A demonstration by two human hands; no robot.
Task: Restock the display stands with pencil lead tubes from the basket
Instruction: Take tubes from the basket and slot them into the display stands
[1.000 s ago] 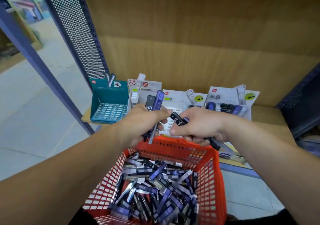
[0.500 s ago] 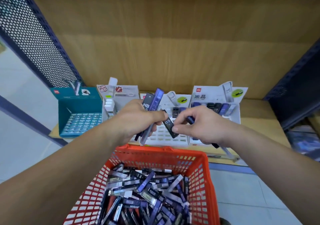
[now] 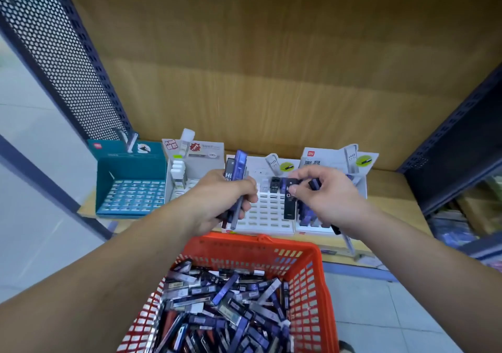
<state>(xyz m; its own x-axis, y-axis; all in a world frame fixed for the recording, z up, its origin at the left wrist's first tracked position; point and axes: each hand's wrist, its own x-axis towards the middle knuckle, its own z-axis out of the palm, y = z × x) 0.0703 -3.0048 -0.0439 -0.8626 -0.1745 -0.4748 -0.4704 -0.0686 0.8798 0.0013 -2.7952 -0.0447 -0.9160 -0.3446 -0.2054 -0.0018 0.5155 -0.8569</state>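
Pinching a black plastic lead tube (image 3: 289, 202), our right hand (image 3: 330, 200) should seat it upright in the mid-frame white slotted stand (image 3: 264, 215); left hand (image 3: 217, 199) grips spare purple tubes (image 3: 239, 166).

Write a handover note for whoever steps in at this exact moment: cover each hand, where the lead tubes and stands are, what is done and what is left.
Left hand grips a bundle of tubes, upright, above the shelf.
Right hand pinches a black tube upright at the slots of the middle white stand, not yet released; it holds more tubes in the palm.
Done: a few tubes stand in that stand's back row; most of its slots are empty.
Left: seat the black tube, feed in the bundle, then draw more from the red basket, which holds a heap of loose tubes.
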